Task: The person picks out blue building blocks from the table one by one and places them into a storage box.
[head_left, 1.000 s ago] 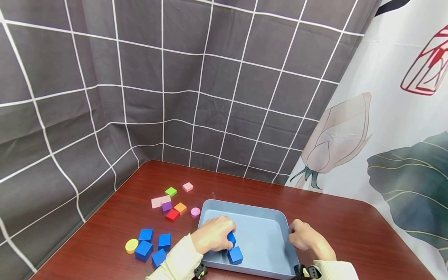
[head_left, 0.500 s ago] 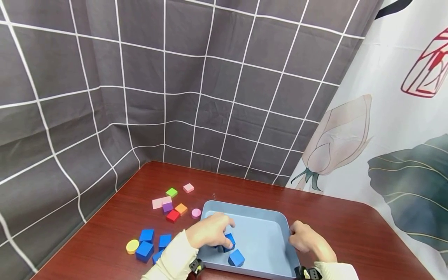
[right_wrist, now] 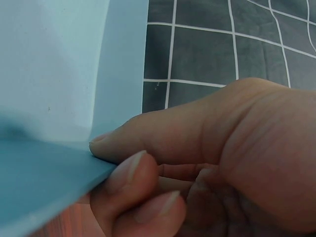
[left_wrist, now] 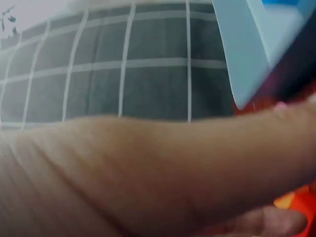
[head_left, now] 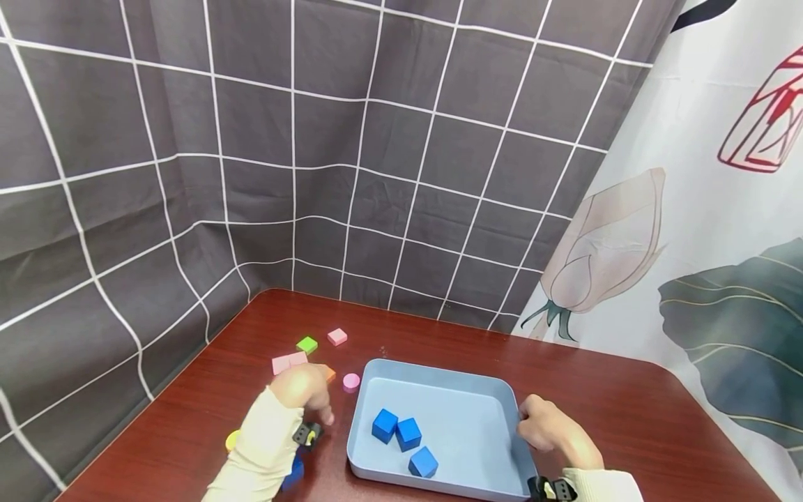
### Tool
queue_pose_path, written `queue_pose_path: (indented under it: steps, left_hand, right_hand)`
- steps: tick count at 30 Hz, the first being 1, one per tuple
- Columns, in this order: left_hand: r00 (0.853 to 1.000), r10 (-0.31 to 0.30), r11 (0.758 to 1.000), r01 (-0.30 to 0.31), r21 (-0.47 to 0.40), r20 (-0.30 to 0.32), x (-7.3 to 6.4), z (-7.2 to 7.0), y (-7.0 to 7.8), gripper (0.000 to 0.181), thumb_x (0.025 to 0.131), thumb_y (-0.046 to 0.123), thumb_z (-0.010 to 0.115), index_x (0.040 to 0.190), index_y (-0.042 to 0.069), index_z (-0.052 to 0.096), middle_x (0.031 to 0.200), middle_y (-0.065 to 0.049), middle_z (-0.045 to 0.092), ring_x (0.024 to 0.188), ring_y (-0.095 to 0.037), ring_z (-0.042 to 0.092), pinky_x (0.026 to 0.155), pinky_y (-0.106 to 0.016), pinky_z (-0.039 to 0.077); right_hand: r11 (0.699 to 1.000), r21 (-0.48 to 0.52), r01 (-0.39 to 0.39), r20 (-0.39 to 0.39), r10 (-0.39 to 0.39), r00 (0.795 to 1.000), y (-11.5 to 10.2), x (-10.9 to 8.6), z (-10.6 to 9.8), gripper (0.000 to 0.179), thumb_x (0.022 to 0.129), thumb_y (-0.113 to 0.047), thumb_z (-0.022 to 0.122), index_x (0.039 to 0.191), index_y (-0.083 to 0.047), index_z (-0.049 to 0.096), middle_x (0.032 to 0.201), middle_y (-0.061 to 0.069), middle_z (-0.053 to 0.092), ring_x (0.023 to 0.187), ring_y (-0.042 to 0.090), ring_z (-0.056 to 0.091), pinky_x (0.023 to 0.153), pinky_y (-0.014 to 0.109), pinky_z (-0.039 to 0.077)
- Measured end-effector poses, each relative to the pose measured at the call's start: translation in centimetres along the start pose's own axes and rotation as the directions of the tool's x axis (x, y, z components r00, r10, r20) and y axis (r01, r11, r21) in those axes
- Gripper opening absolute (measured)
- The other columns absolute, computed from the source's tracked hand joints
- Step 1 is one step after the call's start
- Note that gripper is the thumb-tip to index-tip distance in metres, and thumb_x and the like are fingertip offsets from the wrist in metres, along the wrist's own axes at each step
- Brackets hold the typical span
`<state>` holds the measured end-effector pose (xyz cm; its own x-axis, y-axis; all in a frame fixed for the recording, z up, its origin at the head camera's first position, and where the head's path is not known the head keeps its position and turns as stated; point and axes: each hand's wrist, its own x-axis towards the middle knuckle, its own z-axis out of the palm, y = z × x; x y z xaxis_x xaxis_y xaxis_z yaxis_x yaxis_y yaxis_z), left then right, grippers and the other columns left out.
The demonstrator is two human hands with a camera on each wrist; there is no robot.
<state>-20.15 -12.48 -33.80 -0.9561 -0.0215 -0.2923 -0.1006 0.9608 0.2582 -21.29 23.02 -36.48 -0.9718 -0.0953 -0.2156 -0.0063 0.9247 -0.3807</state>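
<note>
My left hand (head_left: 305, 390) is over the small coloured blocks left of the tray, empty as far as shows, thumb stretched out and apart from the fingers. It covers the red and purple blocks in the head view; part of an orange block (head_left: 329, 374) shows beside it. Orange and red patches lie by its fingertips (left_wrist: 286, 222) in the left wrist view. With thumb and curled fingers, my right hand (head_left: 555, 431) pinches the right wall of the light blue tray (head_left: 433, 369). Inside the tray stand three blue cubes (head_left: 385, 425), grouped towards its left and front.
Around the left hand lie a green block (head_left: 307, 344), pink blocks (head_left: 288, 362), another pink block (head_left: 337, 336) and a pink disc (head_left: 351, 382). A blue cube (head_left: 293, 473) and a yellow disc (head_left: 232, 440) are partly hidden by the left sleeve. A grey curtain (head_left: 401, 174) borders the table.
My left hand has let go of a blue cube in the tray and moved left, out over the coloured blocks. The right hand has kept its place on the tray's wall.
</note>
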Motion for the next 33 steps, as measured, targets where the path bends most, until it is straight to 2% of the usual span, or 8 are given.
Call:
queue_pose_path:
  steps: [5,9,16,18,23,25,28,33]
  left_hand:
    - [0.982,-0.174,0.983,0.169,0.072,0.077,0.4,-0.3,-1.2,0.053,0.059,0.039,0.082,0.085,0.002,0.055,0.075,-0.010,0.054,0.071,-0.024,0.053,0.070,-0.040,0.049]
    - [0.955,-0.206,0.976,0.183,0.120,0.216,0.9,-0.1,-1.3,0.048,0.064,0.041,0.079,0.079,0.000,0.059,0.073,-0.007,0.055,0.070,-0.020,0.052,0.072,-0.034,0.049]
    - [0.825,-0.201,0.970,0.092,0.225,0.529,2.1,0.1,-0.3,0.026,0.083,0.026,0.064,0.070,0.004,0.062,0.065,-0.002,0.050,0.062,-0.014,0.045,0.077,-0.027,0.046]
    - [0.828,-0.185,0.969,0.063,0.241,0.530,2.4,0.3,-0.1,0.023,0.084,0.022,0.063,0.072,0.002,0.062,0.066,-0.003,0.050,0.063,-0.015,0.044,0.079,-0.028,0.046]
    - [0.939,-0.169,0.967,0.098,0.237,0.299,2.2,0.9,0.1,0.021,0.074,0.020,0.072,0.069,0.001,0.063,0.069,-0.006,0.051,0.064,-0.018,0.047,0.073,-0.031,0.048]
    - [0.963,-0.198,0.966,0.160,0.205,0.180,1.9,1.1,0.1,0.023,0.068,0.020,0.076,0.067,0.001,0.062,0.069,-0.007,0.053,0.064,-0.019,0.050,0.068,-0.031,0.049]
    - [0.971,-0.231,0.965,0.221,0.143,0.056,1.3,1.1,0.3,0.026,0.063,0.018,0.079,0.069,0.002,0.061,0.068,-0.008,0.054,0.063,-0.021,0.053,0.063,-0.030,0.050]
    - [0.980,-0.200,0.977,0.200,0.078,-0.012,1.0,1.0,0.5,0.029,0.061,0.014,0.081,0.078,0.002,0.060,0.068,-0.010,0.053,0.063,-0.023,0.053,0.060,-0.032,0.051]
  right_hand:
    - [1.000,0.007,0.001,-0.004,-0.001,1.000,0.1,0.0,0.0,0.013,0.069,0.003,0.050,0.060,-0.005,0.055,0.049,0.002,0.044,0.047,0.015,0.044,0.046,0.026,0.035]
    - [1.000,0.021,-0.001,-0.012,0.002,1.000,0.0,0.0,0.1,0.017,0.069,0.003,0.049,0.055,-0.006,0.049,0.047,0.001,0.041,0.043,0.013,0.041,0.044,0.024,0.033]
    - [1.000,0.008,0.000,-0.022,0.001,1.000,0.0,0.0,0.1,0.019,0.069,0.003,0.049,0.054,-0.007,0.048,0.045,0.001,0.042,0.042,0.013,0.041,0.043,0.024,0.032]
    - [1.000,0.009,-0.001,-0.029,0.001,1.000,0.1,0.0,0.1,0.021,0.070,0.003,0.049,0.052,-0.008,0.045,0.044,0.001,0.042,0.040,0.012,0.040,0.042,0.023,0.031]
    - [1.000,0.013,0.000,-0.030,0.000,1.000,0.0,0.0,0.1,0.022,0.070,0.003,0.049,0.052,-0.008,0.045,0.044,0.001,0.042,0.040,0.012,0.039,0.041,0.023,0.030]
    - [1.000,0.014,0.004,-0.029,-0.004,1.000,0.0,0.0,0.1,0.021,0.070,0.003,0.049,0.052,-0.008,0.045,0.044,0.001,0.042,0.040,0.012,0.040,0.041,0.023,0.031]
    - [1.000,0.017,0.007,-0.027,-0.006,1.000,0.0,0.0,0.1,0.021,0.071,0.003,0.050,0.053,-0.007,0.046,0.045,0.002,0.043,0.041,0.013,0.041,0.042,0.024,0.032]
    - [1.000,0.022,-0.008,-0.020,0.008,1.000,0.0,0.0,0.1,0.021,0.071,0.003,0.051,0.053,-0.007,0.047,0.045,0.002,0.042,0.041,0.012,0.040,0.042,0.023,0.032]
